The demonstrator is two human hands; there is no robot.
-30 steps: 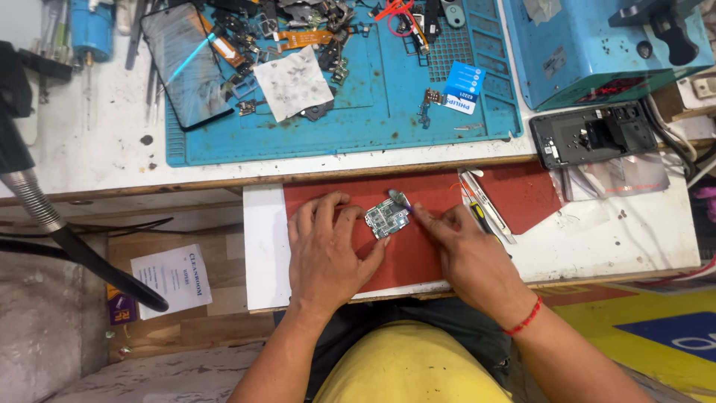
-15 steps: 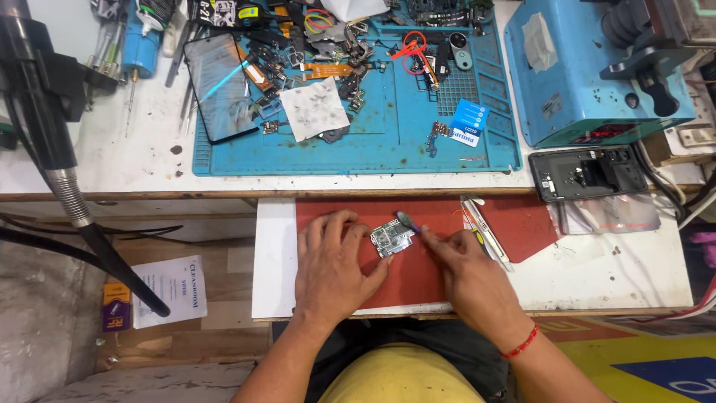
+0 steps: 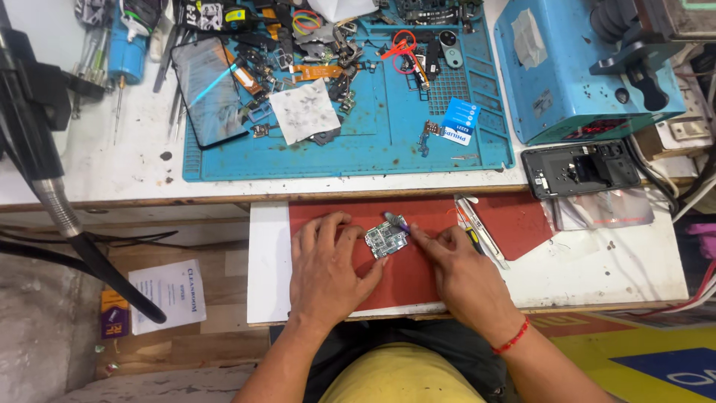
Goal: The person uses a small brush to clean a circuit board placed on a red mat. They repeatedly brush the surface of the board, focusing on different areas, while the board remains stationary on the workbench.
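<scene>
Both hands' grip [image 3: 440,250] [image 3: 328,261] pinches small circuit board [image 3: 388,242] between fingertips.

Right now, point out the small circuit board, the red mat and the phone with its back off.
circuit board [image 3: 388,242], head view, middle of its face.
red mat [image 3: 522,220], head view, bare right part.
opened phone [image 3: 580,169], head view, centre of its body.

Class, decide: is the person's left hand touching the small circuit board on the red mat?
Touching. The head view shows the left hand with fingertips resting against the left edge of the circuit board.
</scene>
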